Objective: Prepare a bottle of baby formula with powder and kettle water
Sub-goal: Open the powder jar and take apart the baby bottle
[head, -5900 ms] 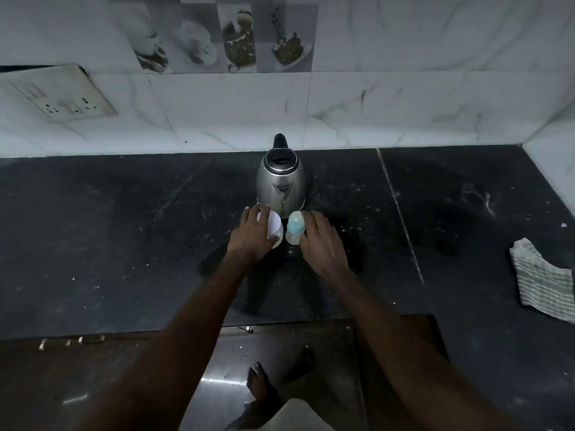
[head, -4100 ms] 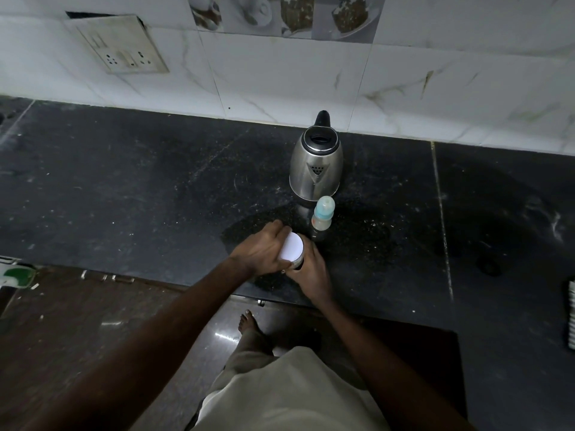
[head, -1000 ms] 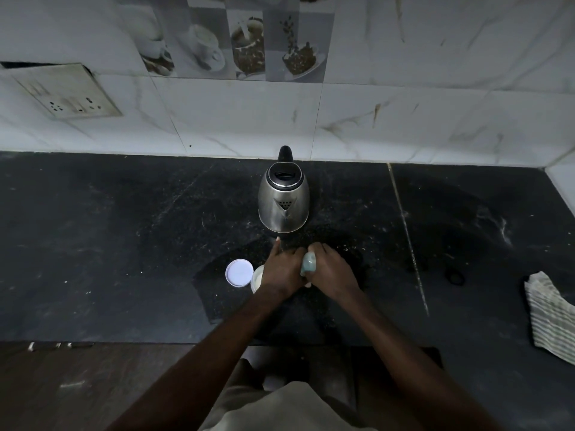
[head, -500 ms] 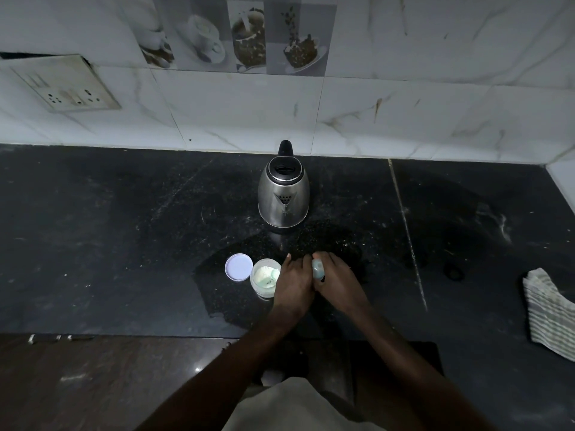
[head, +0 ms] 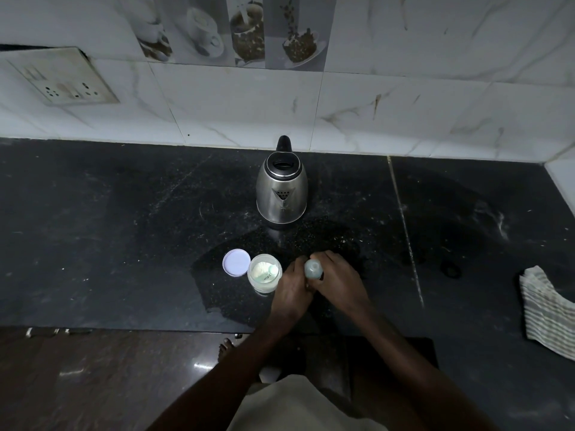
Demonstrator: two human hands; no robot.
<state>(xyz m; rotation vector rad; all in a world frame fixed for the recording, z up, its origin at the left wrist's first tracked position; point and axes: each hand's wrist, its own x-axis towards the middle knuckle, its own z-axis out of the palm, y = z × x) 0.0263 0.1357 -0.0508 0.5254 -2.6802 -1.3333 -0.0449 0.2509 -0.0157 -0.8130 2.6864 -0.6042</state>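
The small baby bottle (head: 313, 270) with its pale teal cap stands near the counter's front edge, held between both hands. My left hand (head: 291, 290) wraps the bottle's body from the left; my right hand (head: 337, 279) grips around the cap from the right. Most of the bottle is hidden by my fingers. Just to the left stands the open powder jar (head: 264, 273), with white powder and a scoop inside. Its white lid (head: 236, 262) lies flat beside it. The steel kettle (head: 282, 189) stands behind, lid shut, spout facing me.
The black stone counter (head: 124, 228) runs to a white tiled wall with a socket plate (head: 62, 79) at the upper left. A striped cloth (head: 547, 309) lies at the right edge. The counter's front edge is just below my hands.
The jar was opened and its lid laid to the left. Both hands then moved to the bottle. Over the last second they stay on it, shifting slightly around the cap.
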